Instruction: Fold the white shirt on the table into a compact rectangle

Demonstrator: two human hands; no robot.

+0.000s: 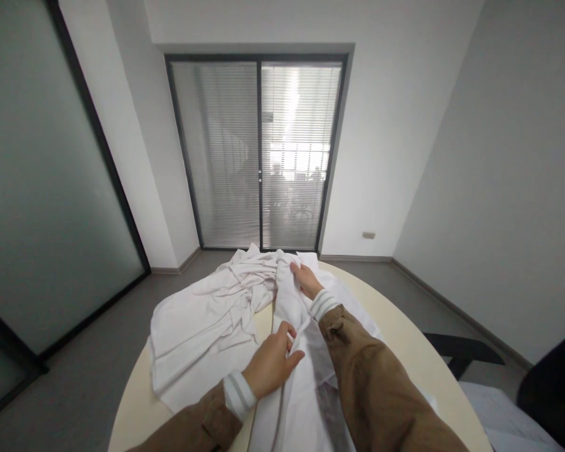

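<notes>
A long white garment [289,402] of thin cloth lies spread and creased over the round table [435,376], running from the near side to the far edge. My right hand [307,280] is at its far part, with thumb and fingers closed on the fabric; some fingertips are hidden. Nearer to me, my left hand [274,361] rests on the left border of the near part. Its fingers are bent, and the thumb stands apart from them over the cloth. To the left, a wide, wrinkled stretch of white cloth [198,333] covers the tabletop; I cannot tell whether it is the same piece.
Beyond the table are a glazed partition with blinds [216,157] and a white wall [381,138]. A frosted glass panel [42,176] stands at the left. At the lower right are a black chair part [466,347] and more white cloth [503,414].
</notes>
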